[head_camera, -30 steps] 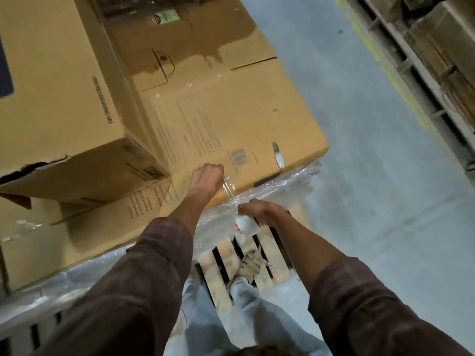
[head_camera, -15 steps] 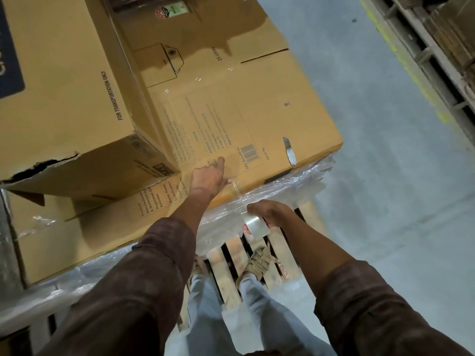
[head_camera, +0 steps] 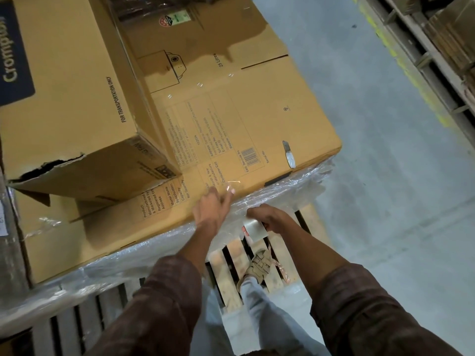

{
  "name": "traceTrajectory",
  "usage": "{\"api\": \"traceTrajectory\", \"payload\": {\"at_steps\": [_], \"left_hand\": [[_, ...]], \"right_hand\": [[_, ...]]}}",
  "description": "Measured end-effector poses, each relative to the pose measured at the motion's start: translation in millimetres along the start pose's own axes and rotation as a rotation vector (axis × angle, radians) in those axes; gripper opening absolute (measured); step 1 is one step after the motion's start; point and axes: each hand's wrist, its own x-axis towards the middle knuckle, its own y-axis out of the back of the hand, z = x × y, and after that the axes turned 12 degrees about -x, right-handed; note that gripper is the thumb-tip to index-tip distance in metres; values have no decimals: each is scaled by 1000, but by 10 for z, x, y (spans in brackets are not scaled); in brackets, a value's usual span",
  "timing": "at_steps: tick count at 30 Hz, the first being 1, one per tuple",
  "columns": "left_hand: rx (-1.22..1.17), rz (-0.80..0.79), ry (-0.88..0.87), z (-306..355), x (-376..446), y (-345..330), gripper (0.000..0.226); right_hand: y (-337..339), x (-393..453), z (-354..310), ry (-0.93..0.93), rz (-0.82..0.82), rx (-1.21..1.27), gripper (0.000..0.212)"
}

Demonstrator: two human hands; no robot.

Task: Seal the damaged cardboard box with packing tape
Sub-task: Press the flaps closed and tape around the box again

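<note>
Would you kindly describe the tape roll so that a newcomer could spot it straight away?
Start at the big lower box with the barcode, wrapped in plastic film on a pallet. Just below its near edge, over the slats, the right hand holds the tape roll. It is the only small, pale, shiny ring there, with a clear strip running up to the left hand.
</note>
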Motion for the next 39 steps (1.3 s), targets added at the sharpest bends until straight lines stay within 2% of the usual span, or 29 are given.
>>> {"api": "traceTrajectory", "payload": {"at_steps": [1, 3, 4, 6, 8, 10, 12, 14, 16, 20, 22, 24, 26, 28, 34, 37, 39], "left_hand": [[-58, -10, 87, 6, -110, -94, 64], [-279, -63, 332, 40, -273, -266, 77], [-430, -114, 469, 85, -321, -318, 76], [-765, -225, 713, 140, -351, -413, 58], [-948, -294, 829, 184, -317, -464, 48], [-983, -291, 878, 211, -262, -481, 41], [-981, -269, 937, 239, -237, -459, 34], [-1000, -278, 962, 269, -229, -424, 34], [-1047, -292, 959, 260, -220, -432, 36], [-1085, -232, 939, 193, -248, -485, 33], [-1097, -198, 915, 147, -260, -512, 30], [-1095, -205, 904, 110, -264, -522, 24], [-1092, -226, 900, 110, -273, -513, 17], [-1099, -235, 894, 126, -277, -514, 16], [-1128, -239, 868, 82, -286, -528, 17], [-1127, -252, 846, 40, -295, -516, 15], [-1120, -264, 835, 8, -292, -513, 12]], "right_hand": [[-1, -18, -2, 9, 2, -1, 44], [5, -22, 4, 19, 25, -4, 35], [16, -15, 15, 14, 43, -9, 30], [39, -15, 30, 4, 46, -4, 18], [60, 2, 55, -8, 23, 46, 10], [71, 7, 66, -24, 3, 115, 2], [93, -20, 69, -24, -9, 190, 16], [96, 12, 56, -42, 19, 238, 23], [91, 63, 20, -64, 160, 246, 20], [157, 124, -13, -68, 638, 101, 30], [272, 105, -27, -18, 885, 112, 32], [416, 133, -61, 70, 1018, 152, 37], [564, 222, -94, 96, 1035, 183, 46], [716, 299, -125, 63, 984, 299, 52], [984, 594, -91, 2, 917, 657, 33], [1058, 661, -28, -85, 870, 703, 43], [1090, 687, -7, -58, 861, 649, 50]]}}
